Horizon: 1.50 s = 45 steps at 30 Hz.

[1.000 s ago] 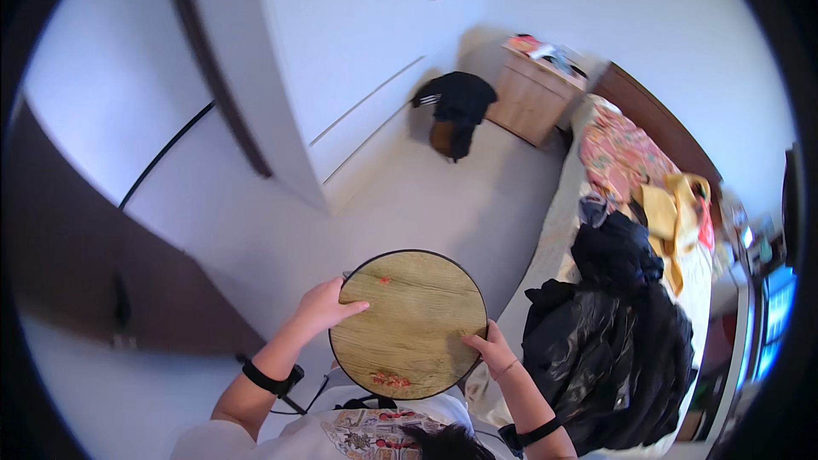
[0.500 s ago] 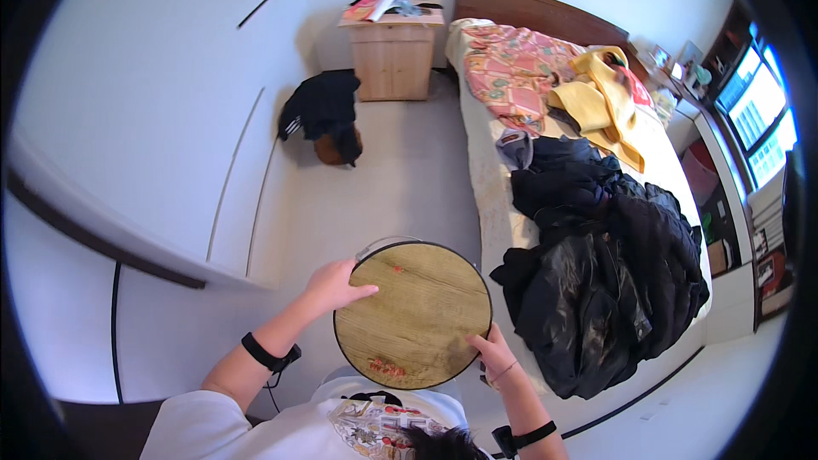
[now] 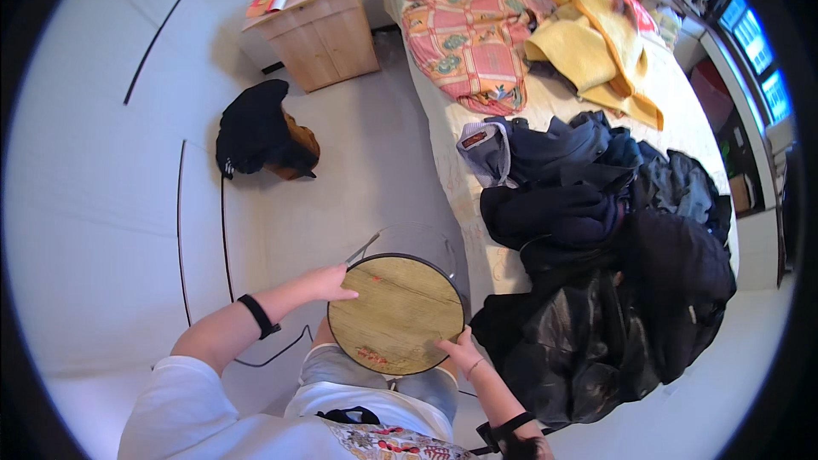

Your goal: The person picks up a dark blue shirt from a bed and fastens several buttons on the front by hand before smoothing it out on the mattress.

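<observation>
A round stool (image 3: 396,311) with a wood-patterned seat, a dark rim and thin metal legs is in front of my lap. Reddish marks show on its seat. My left hand (image 3: 332,283) grips the upper left of the rim, thumb on top and fingers hidden underneath. At the lower right of the rim, my right hand (image 3: 463,351) is closed on it in the same way. Thin metal rods of the legs show beyond the far edge, and a dark bent rod shows at the lower left.
On the right, a bed (image 3: 443,149) bears a heap of dark clothes (image 3: 588,290), a yellow cloth (image 3: 588,43) and a pink patterned quilt (image 3: 460,30). A wooden cabinet (image 3: 319,43) stands at the back. Black clothing (image 3: 256,128) covers a brown object near the white wall (image 3: 111,204).
The view has tilted down and shifted, bringing the bed and clothes closer. The stool has moved slightly left in the view, and more of its metal legs shows. Both hands keep their grip.
</observation>
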### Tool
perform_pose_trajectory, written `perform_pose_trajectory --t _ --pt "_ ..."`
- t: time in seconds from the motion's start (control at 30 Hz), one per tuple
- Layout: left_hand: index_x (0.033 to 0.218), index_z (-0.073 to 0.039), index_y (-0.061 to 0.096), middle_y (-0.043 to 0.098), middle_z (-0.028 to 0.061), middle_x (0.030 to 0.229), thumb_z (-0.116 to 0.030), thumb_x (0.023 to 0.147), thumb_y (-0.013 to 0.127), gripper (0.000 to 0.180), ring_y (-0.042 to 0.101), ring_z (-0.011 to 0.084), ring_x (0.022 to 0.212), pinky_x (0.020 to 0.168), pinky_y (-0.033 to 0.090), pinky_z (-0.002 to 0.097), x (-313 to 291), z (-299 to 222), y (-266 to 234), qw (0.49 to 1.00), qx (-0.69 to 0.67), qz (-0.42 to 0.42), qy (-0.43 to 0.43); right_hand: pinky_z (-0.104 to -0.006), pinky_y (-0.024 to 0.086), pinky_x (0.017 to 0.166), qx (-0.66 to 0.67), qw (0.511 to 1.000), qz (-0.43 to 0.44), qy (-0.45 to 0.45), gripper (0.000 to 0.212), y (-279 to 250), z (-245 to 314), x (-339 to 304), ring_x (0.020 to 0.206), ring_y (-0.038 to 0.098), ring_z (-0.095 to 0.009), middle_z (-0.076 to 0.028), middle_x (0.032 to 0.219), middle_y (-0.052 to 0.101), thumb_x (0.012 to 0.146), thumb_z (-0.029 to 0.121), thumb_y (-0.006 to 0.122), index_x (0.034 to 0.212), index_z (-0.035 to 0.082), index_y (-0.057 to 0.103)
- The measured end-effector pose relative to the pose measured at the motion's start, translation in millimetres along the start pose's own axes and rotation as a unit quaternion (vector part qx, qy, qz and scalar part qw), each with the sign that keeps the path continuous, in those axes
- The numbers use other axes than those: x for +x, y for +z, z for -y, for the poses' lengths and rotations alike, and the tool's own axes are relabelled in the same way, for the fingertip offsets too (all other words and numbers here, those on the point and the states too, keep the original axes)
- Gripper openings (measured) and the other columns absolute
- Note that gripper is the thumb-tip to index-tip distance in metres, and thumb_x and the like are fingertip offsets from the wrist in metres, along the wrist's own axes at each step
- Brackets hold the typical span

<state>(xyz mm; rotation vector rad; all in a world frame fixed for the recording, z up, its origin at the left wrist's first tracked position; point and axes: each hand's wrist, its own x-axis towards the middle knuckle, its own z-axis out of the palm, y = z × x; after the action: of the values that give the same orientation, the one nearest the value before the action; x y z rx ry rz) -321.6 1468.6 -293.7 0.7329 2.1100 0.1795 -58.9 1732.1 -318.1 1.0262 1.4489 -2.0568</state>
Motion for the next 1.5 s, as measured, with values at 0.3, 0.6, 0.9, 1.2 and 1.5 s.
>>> perform_pose_trajectory --t 0.3,0.6,0.9,1.2,1.5 --pt "0.125 0.007 0.043 0.062 0.0263 0.111 -0.039 0.069 0.077 0.080 0.061 0.0386 0.104 0.090 0.049 0.0423 215 66 -10 0.957 -0.018 0.276 0.085 -0.0358 0.040 0.100 -0.111 0.982 -0.149 0.030 0.081 11 -73 185 0.117 0.049 -0.029 -0.022 0.128 0.048 0.072 0.020 0.078 0.128 -0.009 0.026" --pt "0.124 0.004 0.046 0.058 0.0233 0.114 -0.035 0.065 0.076 0.077 0.063 0.0341 0.097 0.083 0.051 0.0397 278 107 32 0.964 0.032 0.265 0.003 -0.0336 0.038 0.102 -0.098 0.978 -0.162 0.092 0.078 3 -109 257 0.118 0.050 -0.031 -0.023 0.124 0.051 0.071 0.018 0.075 0.127 -0.008 0.027" --pt "0.125 0.006 0.039 0.057 0.0255 0.115 -0.029 0.066 0.073 0.077 0.060 0.0343 0.105 0.086 0.050 0.0402 305 130 50 0.965 0.031 0.255 -0.041 -0.0332 0.036 0.104 -0.103 0.978 -0.151 0.103 0.078 -6 -117 281 0.119 0.049 -0.032 -0.022 0.125 0.052 0.074 0.023 0.073 0.130 -0.008 0.029" --pt "0.136 0.004 0.033 0.052 0.0249 0.129 -0.021 0.077 0.067 0.072 0.048 0.0342 0.125 0.102 0.040 0.0408 290 132 30 0.959 -0.058 0.277 0.014 -0.0351 0.050 0.087 0.349 0.907 -0.198 -0.130 0.033 -5 -55 286 0.094 0.062 -0.028 -0.016 0.115 0.060 0.091 0.020 0.057 0.120 0.004 0.053" --pt "0.145 -0.007 0.030 0.055 0.0190 0.131 -0.023 0.080 0.061 0.075 0.053 0.0326 0.120 0.098 0.044 0.0398 246 152 -8 0.985 -0.033 0.169 0.024 -0.0377 0.036 0.105 -0.167 0.956 0.232 0.061 0.046 97 -110 279 0.123 0.049 -0.021 -0.006 0.128 0.058 0.091 0.031 0.061 0.132 0.013 0.055"
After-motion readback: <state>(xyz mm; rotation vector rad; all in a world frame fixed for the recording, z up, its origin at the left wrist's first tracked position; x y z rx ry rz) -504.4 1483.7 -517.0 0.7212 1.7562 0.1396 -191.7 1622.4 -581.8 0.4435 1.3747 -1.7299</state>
